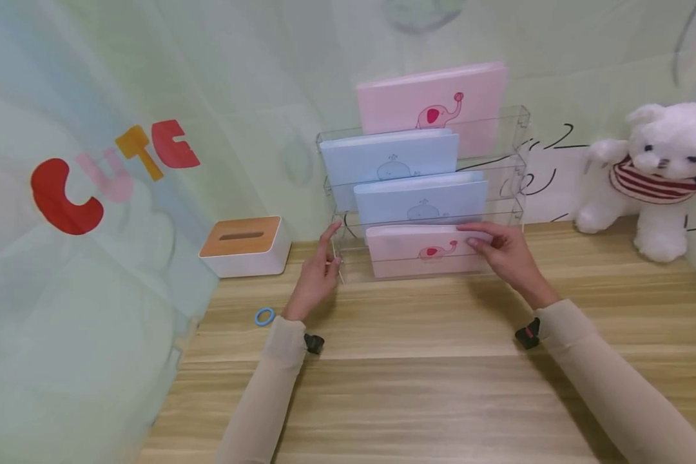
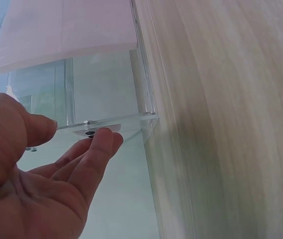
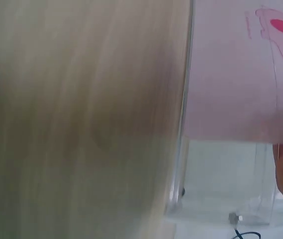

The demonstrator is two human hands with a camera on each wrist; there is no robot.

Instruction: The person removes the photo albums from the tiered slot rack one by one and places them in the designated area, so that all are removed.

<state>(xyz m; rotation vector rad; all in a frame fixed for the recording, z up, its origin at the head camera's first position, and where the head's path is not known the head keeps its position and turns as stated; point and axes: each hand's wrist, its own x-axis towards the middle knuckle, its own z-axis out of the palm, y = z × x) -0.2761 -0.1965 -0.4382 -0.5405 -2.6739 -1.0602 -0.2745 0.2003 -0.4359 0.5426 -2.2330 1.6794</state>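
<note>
A clear acrylic tiered rack [image 1: 354,265] stands on the table against the wall. In its lowest tier is a pink booklet [image 1: 397,252] with an elephant drawing. My right hand [image 1: 507,253] pinches this booklet at its upper right corner; in the right wrist view only part of the hand shows at the edge. At the rack's left side, my left hand [image 1: 318,274] grips the clear side panel [image 2: 131,121], thumb on one face and fingers on the other. Two blue whale booklets, the upper [image 1: 348,164] and the lower [image 1: 377,205], fill the middle tiers. Another pink elephant booklet [image 1: 394,106] stands in the top tier.
Left of the rack is a white tissue box [image 1: 252,263] with a wooden lid. A blue ring [image 1: 264,316] lies on the wooden table [image 1: 417,393] near my left wrist. A white teddy bear [image 1: 664,193] in a striped scarf sits at the right. Behind hangs a printed curtain [image 1: 255,77].
</note>
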